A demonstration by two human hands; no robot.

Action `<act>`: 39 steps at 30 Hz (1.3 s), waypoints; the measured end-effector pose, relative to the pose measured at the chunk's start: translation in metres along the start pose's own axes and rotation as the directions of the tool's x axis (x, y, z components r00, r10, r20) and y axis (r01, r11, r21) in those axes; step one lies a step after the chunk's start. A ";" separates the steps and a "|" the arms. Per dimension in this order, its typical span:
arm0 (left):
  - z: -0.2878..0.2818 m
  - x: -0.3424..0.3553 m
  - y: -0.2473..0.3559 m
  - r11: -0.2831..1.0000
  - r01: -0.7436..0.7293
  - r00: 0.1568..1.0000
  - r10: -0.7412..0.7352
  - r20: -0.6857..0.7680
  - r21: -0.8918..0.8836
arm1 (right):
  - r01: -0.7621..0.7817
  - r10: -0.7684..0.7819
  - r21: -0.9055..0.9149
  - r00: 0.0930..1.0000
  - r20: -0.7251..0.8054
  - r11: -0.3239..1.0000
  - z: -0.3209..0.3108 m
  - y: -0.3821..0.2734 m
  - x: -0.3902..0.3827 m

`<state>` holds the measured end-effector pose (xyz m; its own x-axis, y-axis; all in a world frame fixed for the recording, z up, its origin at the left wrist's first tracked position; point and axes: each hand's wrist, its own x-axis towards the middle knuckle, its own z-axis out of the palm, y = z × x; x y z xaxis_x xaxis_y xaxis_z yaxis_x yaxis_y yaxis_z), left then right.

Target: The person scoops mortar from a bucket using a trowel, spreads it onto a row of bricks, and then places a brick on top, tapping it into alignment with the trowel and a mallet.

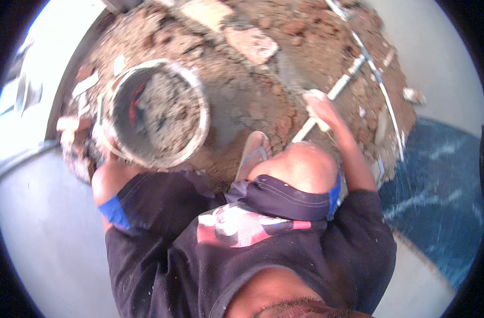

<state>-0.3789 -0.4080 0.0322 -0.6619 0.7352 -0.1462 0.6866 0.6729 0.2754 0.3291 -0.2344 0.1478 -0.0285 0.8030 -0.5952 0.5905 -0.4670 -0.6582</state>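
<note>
A round bucket of grey, lumpy mortar or sand stands on broken earth at my left. A blurred patch of skin beside its left side may be my left hand; its fingers are not clear. My right hand, pale with dust, reaches forward beside a white pipe lying across the dirt, its fingers closed around something I cannot make out. My sandalled foot rests on the dirt between bucket and pipe.
Rubble and broken slabs lie ahead, bricks at the left. A thinner white pipe runs down the right, beside dark blue marbled flooring. A bright opening is at the upper left.
</note>
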 end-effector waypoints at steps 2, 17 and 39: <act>0.004 0.008 0.015 1.000 -0.025 1.000 0.025 -0.014 -0.002 | 0.079 -0.078 0.015 0.994 -0.076 0.997 -0.009 -0.017 -0.031; -0.013 0.003 0.021 0.892 0.133 0.977 -0.191 -0.092 -0.432 | 0.601 -0.440 -0.220 0.745 0.501 0.768 0.088 -0.195 -0.091; -0.221 -0.021 0.125 0.028 0.303 0.911 0.284 0.298 -0.953 | 0.577 -0.628 0.270 0.622 0.467 0.771 0.191 -0.276 -0.059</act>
<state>-0.3454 -0.3574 0.2795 -0.3186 0.8853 -0.3388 -0.4680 0.1639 0.8684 0.0143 -0.2238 0.2765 -0.7657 0.6197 -0.1720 0.2215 0.0029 -0.9752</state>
